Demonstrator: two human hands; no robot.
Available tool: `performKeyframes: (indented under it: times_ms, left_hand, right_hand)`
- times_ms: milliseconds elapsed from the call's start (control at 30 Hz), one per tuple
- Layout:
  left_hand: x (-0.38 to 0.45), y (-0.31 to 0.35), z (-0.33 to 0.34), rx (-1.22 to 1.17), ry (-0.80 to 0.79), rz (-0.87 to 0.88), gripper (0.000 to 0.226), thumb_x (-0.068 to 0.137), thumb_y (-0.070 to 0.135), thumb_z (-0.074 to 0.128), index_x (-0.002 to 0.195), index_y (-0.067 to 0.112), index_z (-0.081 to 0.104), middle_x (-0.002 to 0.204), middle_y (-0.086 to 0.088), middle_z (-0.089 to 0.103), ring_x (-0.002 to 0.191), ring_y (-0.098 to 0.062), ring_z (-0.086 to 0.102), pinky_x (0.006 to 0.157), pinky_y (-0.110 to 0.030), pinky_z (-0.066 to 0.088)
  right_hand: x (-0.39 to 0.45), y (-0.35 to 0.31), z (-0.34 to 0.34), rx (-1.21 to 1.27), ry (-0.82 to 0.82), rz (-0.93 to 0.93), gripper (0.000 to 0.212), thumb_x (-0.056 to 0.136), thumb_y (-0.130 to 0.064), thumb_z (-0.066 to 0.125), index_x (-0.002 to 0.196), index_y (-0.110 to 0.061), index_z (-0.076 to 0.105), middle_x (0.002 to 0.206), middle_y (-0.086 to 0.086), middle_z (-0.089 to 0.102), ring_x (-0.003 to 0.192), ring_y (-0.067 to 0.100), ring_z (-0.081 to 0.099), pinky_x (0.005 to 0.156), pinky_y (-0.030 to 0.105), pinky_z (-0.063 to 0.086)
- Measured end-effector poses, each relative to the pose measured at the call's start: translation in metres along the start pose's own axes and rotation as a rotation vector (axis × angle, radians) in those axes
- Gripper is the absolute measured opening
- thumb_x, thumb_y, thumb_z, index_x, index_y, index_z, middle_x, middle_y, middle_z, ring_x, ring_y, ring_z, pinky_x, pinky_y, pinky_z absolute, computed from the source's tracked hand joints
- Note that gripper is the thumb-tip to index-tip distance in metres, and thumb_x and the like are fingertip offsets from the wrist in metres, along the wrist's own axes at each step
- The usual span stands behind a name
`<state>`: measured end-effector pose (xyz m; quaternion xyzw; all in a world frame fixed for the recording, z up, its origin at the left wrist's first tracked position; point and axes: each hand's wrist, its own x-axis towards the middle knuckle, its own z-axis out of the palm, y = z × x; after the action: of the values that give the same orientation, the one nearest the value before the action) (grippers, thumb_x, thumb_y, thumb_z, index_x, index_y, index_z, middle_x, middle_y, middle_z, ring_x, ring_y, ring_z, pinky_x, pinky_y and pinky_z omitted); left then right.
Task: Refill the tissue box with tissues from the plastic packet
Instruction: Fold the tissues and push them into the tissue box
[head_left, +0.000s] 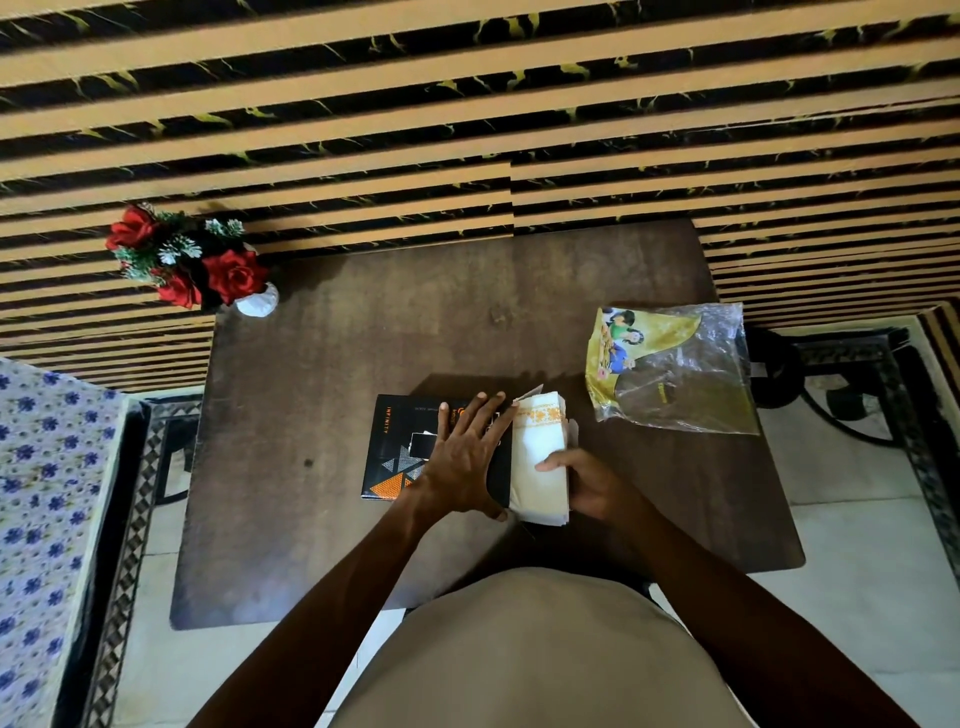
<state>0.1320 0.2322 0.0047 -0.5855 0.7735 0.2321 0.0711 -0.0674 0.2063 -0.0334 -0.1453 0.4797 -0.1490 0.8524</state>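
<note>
A black tissue box (395, 452) with orange triangles lies flat near the middle of the brown table (363, 332). My left hand (465, 462) rests palm-down on top of the box, fingers spread. Against the box's right side sits a stack of white tissues (537, 452) with an orange pattern band. My right hand (582, 486) grips that stack from its right side. The plastic packet (675, 369), yellow-printed and partly clear, lies flattened and looks empty at the table's right.
A white vase of red artificial roses (197, 265) stands at the table's back left corner. A striped wall runs behind the table. A blue-flowered cloth (47, 499) covers furniture at the left. Black metalwork (841, 384) stands on the floor to the right.
</note>
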Motion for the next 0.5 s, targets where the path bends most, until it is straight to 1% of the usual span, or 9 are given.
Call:
performKeyframes:
  times_ms: [100, 200, 233, 267, 300, 333, 400, 467, 500]
  left_hand:
    - [-0.002, 0.002, 0.001, 0.007, 0.016, -0.002, 0.143, 0.043, 0.067, 0.083, 0.153, 0.022, 0.003, 0.163, -0.003, 0.002, 0.151, -0.025, -0.005, 0.114, -0.061, -0.009]
    - [-0.002, 0.002, 0.001, -0.015, 0.019, -0.002, 0.142, 0.044, 0.065, 0.083, 0.153, 0.022, 0.004, 0.163, -0.004, 0.003, 0.151, -0.026, -0.004, 0.114, -0.06, -0.01]
    - [-0.002, 0.003, 0.0, -0.02, 0.018, -0.005, 0.142, 0.044, 0.065, 0.083, 0.153, 0.022, 0.004, 0.163, -0.004, 0.003, 0.151, -0.026, -0.005, 0.114, -0.06, -0.01]
    - [-0.002, 0.002, -0.001, -0.02, 0.013, -0.009, 0.142, 0.044, 0.065, 0.083, 0.153, 0.022, 0.003, 0.163, -0.004, 0.002, 0.151, -0.025, -0.005, 0.114, -0.06, -0.011]
    - [-0.001, 0.002, -0.001, -0.018, 0.009, -0.011, 0.142, 0.045, 0.066, 0.083, 0.153, 0.022, 0.002, 0.163, -0.003, 0.002, 0.151, -0.025, -0.006, 0.114, -0.059, -0.011]
    - [0.0, 0.001, -0.001, -0.015, 0.007, -0.014, 0.143, 0.045, 0.066, 0.082, 0.153, 0.022, 0.001, 0.163, -0.004, 0.001, 0.15, -0.025, -0.007, 0.113, -0.058, -0.012]
    - [0.001, 0.001, 0.0, -0.009, 0.006, -0.016, 0.144, 0.045, 0.067, 0.082, 0.153, 0.022, -0.001, 0.163, -0.004, -0.001, 0.15, -0.025, -0.008, 0.113, -0.058, -0.013]
    - [0.0, 0.002, 0.0, -0.022, 0.003, -0.02, 0.144, 0.044, 0.065, 0.083, 0.153, 0.022, -0.001, 0.163, -0.003, -0.001, 0.15, -0.025, -0.008, 0.114, -0.06, -0.012]
    - [0.0, 0.002, 0.0, -0.027, 0.003, -0.022, 0.144, 0.044, 0.065, 0.083, 0.153, 0.022, 0.0, 0.163, -0.003, -0.001, 0.15, -0.025, -0.008, 0.115, -0.061, -0.01]
  right_hand:
    - [0.002, -0.002, -0.006, 0.039, -0.038, 0.022, 0.087, 0.044, -0.009, 0.086, 0.125, -0.012, 0.055, 0.117, 0.015, 0.062, 0.115, 0.035, 0.053, 0.1, 0.048, 0.044]
    - [0.016, -0.007, -0.004, -0.089, 0.124, 0.133, 0.109, 0.03, -0.021, 0.093, 0.129, -0.016, 0.05, 0.126, 0.015, 0.057, 0.122, 0.037, 0.049, 0.109, 0.052, 0.038]
    - [0.02, -0.01, 0.0, -0.145, 0.176, 0.179, 0.101, 0.035, -0.024, 0.093, 0.127, -0.018, 0.051, 0.126, 0.016, 0.057, 0.12, 0.038, 0.05, 0.109, 0.051, 0.037]
    - [0.019, -0.014, 0.008, -0.214, 0.205, 0.212, 0.08, 0.048, -0.024, 0.088, 0.12, -0.018, 0.053, 0.122, 0.017, 0.057, 0.115, 0.038, 0.051, 0.106, 0.049, 0.039]
    - [0.019, -0.016, 0.011, -0.264, 0.217, 0.237, 0.057, 0.062, -0.023, 0.08, 0.113, -0.019, 0.054, 0.116, 0.016, 0.058, 0.107, 0.037, 0.053, 0.099, 0.046, 0.041]
    - [0.016, -0.017, 0.012, -0.306, 0.251, 0.22, 0.045, 0.069, -0.022, 0.074, 0.109, -0.019, 0.054, 0.111, 0.015, 0.058, 0.1, 0.034, 0.054, 0.09, 0.044, 0.044]
    - [0.007, -0.015, 0.008, -0.373, 0.275, 0.084, 0.046, 0.071, -0.028, 0.077, 0.113, -0.025, 0.058, 0.111, 0.012, 0.064, 0.096, 0.028, 0.063, 0.076, 0.039, 0.051]
    - [0.002, -0.006, -0.002, -0.377, 0.244, 0.002, 0.052, 0.069, -0.039, 0.081, 0.116, -0.028, 0.06, 0.111, 0.004, 0.069, 0.094, 0.02, 0.07, 0.073, 0.037, 0.056]
    - [-0.002, -0.002, -0.004, -0.382, 0.249, 0.011, 0.056, 0.071, -0.039, 0.081, 0.119, -0.028, 0.054, 0.112, 0.0, 0.068, 0.098, 0.021, 0.07, 0.072, 0.038, 0.057]
